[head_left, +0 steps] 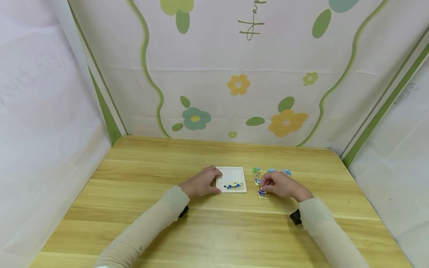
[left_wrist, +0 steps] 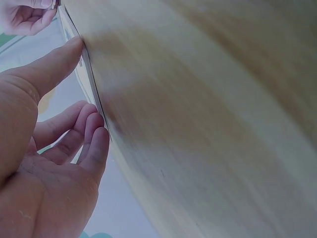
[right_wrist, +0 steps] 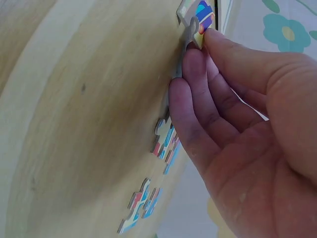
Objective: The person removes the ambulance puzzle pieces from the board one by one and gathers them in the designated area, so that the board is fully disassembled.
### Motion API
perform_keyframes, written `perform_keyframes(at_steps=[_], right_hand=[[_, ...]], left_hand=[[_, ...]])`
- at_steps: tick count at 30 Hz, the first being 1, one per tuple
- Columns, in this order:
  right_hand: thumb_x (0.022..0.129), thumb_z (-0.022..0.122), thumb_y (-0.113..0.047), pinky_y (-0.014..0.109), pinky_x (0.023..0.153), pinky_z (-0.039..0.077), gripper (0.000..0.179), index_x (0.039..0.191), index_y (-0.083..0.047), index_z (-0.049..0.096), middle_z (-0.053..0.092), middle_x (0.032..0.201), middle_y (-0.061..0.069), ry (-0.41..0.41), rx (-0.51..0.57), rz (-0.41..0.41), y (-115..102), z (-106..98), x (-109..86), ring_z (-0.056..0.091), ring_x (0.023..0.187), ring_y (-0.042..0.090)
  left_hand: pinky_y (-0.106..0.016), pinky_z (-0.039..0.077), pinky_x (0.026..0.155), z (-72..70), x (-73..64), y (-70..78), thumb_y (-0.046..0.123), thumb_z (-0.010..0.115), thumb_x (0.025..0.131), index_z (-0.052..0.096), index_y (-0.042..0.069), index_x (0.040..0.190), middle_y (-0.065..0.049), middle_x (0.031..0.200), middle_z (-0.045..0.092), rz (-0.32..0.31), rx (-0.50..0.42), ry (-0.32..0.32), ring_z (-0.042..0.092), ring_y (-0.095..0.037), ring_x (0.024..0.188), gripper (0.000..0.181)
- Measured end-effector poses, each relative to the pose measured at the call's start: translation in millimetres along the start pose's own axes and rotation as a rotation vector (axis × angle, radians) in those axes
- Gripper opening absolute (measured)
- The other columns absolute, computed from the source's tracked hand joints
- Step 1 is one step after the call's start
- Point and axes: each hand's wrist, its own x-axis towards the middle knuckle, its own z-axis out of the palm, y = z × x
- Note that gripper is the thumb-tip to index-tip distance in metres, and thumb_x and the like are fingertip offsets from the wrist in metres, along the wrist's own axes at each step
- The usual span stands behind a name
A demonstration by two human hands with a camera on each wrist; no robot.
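Note:
At the left edge of a shallow white puzzle tray [head_left: 230, 174], my left hand [head_left: 202, 182] grips the frame, with the thumb by the near corner and the fingers bent against the side. Joined pieces with blue wheels [head_left: 235, 186] lie along the tray's near side. My right hand [head_left: 278, 184] is low over the table to the right of the tray. Between thumb and fingers it pinches a jigsaw piece [right_wrist: 204, 22] coloured purple, blue and yellow. Another piece [head_left: 262, 196] shows just below these fingertips in the head view.
Loose jigsaw pieces lie right of the tray: a green one [head_left: 256, 171] at the back, a blue and white one [head_left: 258, 182] nearer, and blue ones [head_left: 286, 172] beyond the right hand. The wooden table [head_left: 210, 237] meets a flowered fabric wall [head_left: 209, 90] behind.

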Motion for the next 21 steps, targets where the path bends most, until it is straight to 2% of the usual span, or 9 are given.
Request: perform_keyframes(at_steps=[7, 13, 21], right_hand=[[0.1, 0.072, -0.008, 0.026, 0.08, 0.056, 0.004, 0.1, -0.006, 0.076, 0.075, 0.097, 0.0, 0.002, -0.047, -0.016, -9, -5, 2.7, 0.065, 0.088, 0.01], [0.099, 0.073, -0.007, 0.03, 0.083, 0.06, 0.01, 0.108, -0.003, 0.075, 0.075, 0.098, 0.001, -0.03, -0.06, -0.025, -25, -13, 14.3, 0.069, 0.09, 0.011], [0.098, 0.073, -0.004, 0.032, 0.086, 0.06, 0.02, 0.117, 0.0, 0.074, 0.076, 0.108, 0.01, -0.064, -0.08, -0.099, -54, 0, 40.0, 0.069, 0.094, 0.012]], left_hand=[[-0.039, 0.047, 0.107, 0.9, 0.3, -1.7, 0.023, 0.082, 0.095, 0.059, -0.001, 0.138, -0.011, 0.134, 0.058, -0.004, -0.003, -0.003, 0.051, -0.023, 0.117, 0.055], [-0.041, 0.047, 0.107, 0.4, -0.4, -1.7, 0.023, 0.082, 0.095, 0.059, -0.002, 0.139, -0.012, 0.133, 0.058, -0.004, -0.007, -0.001, 0.052, -0.023, 0.117, 0.055], [-0.042, 0.047, 0.109, 0.5, -0.7, -0.6, 0.024, 0.082, 0.095, 0.06, -0.001, 0.139, -0.011, 0.135, 0.058, -0.011, -0.012, -0.006, 0.053, -0.025, 0.12, 0.054]])
